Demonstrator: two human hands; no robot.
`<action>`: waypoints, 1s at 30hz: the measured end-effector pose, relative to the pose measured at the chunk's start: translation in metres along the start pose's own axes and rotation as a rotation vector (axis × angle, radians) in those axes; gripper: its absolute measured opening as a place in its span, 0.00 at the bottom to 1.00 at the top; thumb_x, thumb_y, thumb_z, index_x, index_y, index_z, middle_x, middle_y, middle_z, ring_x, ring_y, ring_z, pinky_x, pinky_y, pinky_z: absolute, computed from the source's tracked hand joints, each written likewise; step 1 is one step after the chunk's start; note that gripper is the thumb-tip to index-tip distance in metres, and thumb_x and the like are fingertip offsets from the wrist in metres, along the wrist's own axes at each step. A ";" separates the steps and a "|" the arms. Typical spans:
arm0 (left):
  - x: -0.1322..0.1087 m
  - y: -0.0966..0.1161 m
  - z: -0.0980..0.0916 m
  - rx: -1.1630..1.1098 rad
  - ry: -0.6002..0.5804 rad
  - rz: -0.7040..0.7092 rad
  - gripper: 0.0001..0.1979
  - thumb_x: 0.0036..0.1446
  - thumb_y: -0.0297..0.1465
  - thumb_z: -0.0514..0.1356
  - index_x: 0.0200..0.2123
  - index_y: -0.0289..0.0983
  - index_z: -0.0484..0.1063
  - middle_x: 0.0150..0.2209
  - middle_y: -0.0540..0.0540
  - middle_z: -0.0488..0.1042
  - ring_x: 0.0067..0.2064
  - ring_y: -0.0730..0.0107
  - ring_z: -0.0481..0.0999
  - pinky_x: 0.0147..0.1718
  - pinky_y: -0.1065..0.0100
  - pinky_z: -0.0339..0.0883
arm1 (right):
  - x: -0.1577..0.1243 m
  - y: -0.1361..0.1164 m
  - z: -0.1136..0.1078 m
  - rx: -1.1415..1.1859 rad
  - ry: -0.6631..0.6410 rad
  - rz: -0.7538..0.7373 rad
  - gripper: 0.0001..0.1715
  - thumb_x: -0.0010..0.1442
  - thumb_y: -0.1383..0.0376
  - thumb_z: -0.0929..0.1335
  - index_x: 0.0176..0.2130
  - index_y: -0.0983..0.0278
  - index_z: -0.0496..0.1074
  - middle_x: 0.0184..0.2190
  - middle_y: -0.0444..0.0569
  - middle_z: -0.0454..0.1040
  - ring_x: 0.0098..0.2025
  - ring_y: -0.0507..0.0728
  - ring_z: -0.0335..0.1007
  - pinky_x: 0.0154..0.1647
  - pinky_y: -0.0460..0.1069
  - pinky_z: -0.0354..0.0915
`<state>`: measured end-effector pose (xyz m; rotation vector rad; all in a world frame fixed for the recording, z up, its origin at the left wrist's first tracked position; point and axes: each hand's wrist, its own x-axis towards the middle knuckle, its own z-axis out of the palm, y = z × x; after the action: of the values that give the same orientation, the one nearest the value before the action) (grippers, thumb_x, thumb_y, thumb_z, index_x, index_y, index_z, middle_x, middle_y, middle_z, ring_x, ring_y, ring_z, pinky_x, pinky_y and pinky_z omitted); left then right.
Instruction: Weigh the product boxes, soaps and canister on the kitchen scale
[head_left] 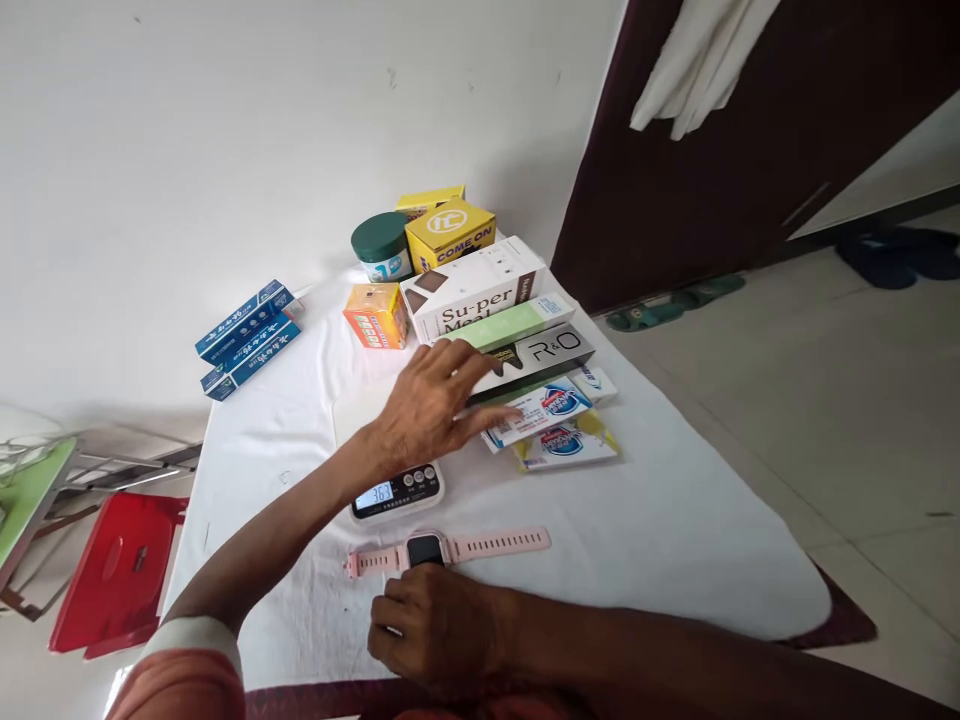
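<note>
Nearest, right hand (435,630) curled shut on smooth white cloth (675,520), just beside pink ridged-strap watch (442,548). Farther, left hand (431,405) open, fingertips touching glossy rectangular soap box (544,408), above flat digital scale (396,490).

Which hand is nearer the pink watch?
Right. The right hand rests right beside the pink watch; the left hand is farther off, over the scale, reaching the soap box.

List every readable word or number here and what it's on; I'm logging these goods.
"COME ON": yellow box
"Su-per Meal": white box
"R&O": dark box
"363": scale display
Too small or blurred: blue boxes, jar, orange box, packets
</note>
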<state>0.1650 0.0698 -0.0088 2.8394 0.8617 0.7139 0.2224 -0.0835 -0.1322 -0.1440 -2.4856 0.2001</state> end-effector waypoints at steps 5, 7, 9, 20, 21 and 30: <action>0.007 0.032 0.031 0.028 -0.063 -0.075 0.26 0.67 0.54 0.58 0.52 0.37 0.71 0.45 0.38 0.77 0.47 0.52 0.77 0.46 0.53 0.73 | 0.001 0.001 -0.001 -0.004 -0.025 -0.002 0.02 0.58 0.70 0.68 0.32 0.64 0.72 0.25 0.43 0.69 0.24 0.53 0.64 0.19 0.50 0.51; 0.008 0.039 0.038 0.054 -0.111 -0.127 0.21 0.67 0.49 0.60 0.50 0.37 0.71 0.44 0.38 0.77 0.46 0.52 0.77 0.43 0.54 0.74 | 0.001 0.001 -0.002 -0.009 -0.043 -0.004 0.02 0.58 0.69 0.68 0.33 0.64 0.72 0.25 0.43 0.70 0.24 0.54 0.65 0.19 0.50 0.53; 0.009 0.040 0.037 0.014 -0.131 -0.175 0.16 0.67 0.44 0.61 0.48 0.39 0.71 0.43 0.40 0.77 0.44 0.55 0.78 0.42 0.57 0.74 | 0.001 0.002 -0.001 -0.024 -0.036 -0.005 0.03 0.59 0.70 0.68 0.33 0.63 0.72 0.26 0.44 0.71 0.24 0.54 0.66 0.20 0.50 0.54; -0.063 -0.008 -0.069 -0.324 -0.134 -0.527 0.20 0.67 0.45 0.62 0.56 0.43 0.79 0.51 0.43 0.81 0.49 0.59 0.82 0.46 0.62 0.75 | 0.004 0.003 -0.005 -0.063 -0.066 -0.026 0.07 0.59 0.74 0.66 0.34 0.65 0.72 0.28 0.45 0.73 0.24 0.54 0.67 0.20 0.49 0.55; -0.075 -0.014 -0.072 -0.312 -0.146 -0.583 0.20 0.67 0.47 0.62 0.55 0.43 0.79 0.51 0.43 0.82 0.48 0.58 0.82 0.46 0.62 0.75 | 0.004 0.003 -0.005 -0.058 -0.087 -0.024 0.07 0.60 0.74 0.65 0.35 0.65 0.73 0.29 0.45 0.73 0.25 0.54 0.67 0.20 0.49 0.56; -0.124 -0.037 -0.055 -0.226 -0.122 -0.714 0.25 0.68 0.52 0.55 0.51 0.41 0.82 0.42 0.42 0.80 0.44 0.58 0.81 0.45 0.60 0.75 | 0.005 0.002 -0.004 -0.044 -0.137 0.018 0.09 0.65 0.70 0.64 0.36 0.65 0.73 0.30 0.46 0.74 0.28 0.54 0.70 0.23 0.47 0.58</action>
<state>0.0301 0.0302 -0.0188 2.1160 1.5235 0.4840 0.2211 -0.0804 -0.1269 -0.1769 -2.6272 0.1687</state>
